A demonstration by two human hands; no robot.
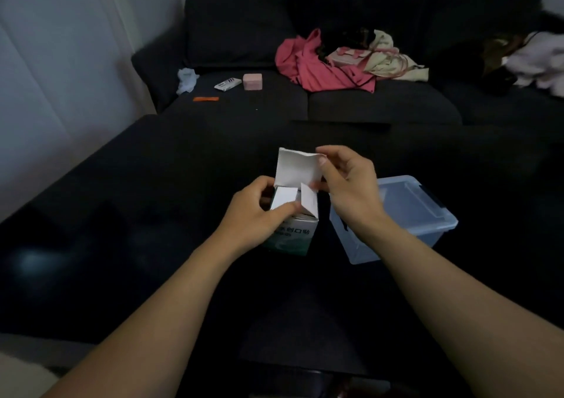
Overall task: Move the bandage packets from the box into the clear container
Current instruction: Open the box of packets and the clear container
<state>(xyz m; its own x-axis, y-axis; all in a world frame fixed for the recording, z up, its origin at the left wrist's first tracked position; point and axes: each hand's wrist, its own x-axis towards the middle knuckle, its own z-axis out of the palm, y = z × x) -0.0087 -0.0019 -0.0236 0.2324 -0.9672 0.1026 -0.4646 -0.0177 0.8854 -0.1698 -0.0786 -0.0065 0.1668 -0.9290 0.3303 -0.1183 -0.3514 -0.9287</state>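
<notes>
Two bare arms reach in from the bottom over a dark table (122,245).

L hand (253,211) holds the box (293,229) from the left side. Its fingers are curled round the box top & the thumb presses on a small white side flap. The box is white w/ green print on the front. It stands upright on the table, near the middle.

R hand (348,181) is just past the box, a bit higher. Its thumb & fingers pinch the corner of the big white lid flap (296,167), which stands up & open. Another small flap sticks up on the right side of the box top. Can't see any bandage packets; the inside of the box is hidden by flaps & fingers.

The clear container (421,214) sits on the table just right of the box, partly behind the R arm. It has no lid on.

Farther back is a dark sofa (244,31). On its seat: a white crumpled thing (186,80), an orange strip (206,99), a small white packet (227,84), a pink box (252,81), & a pile of pink & cream clothes (345,59).
</notes>
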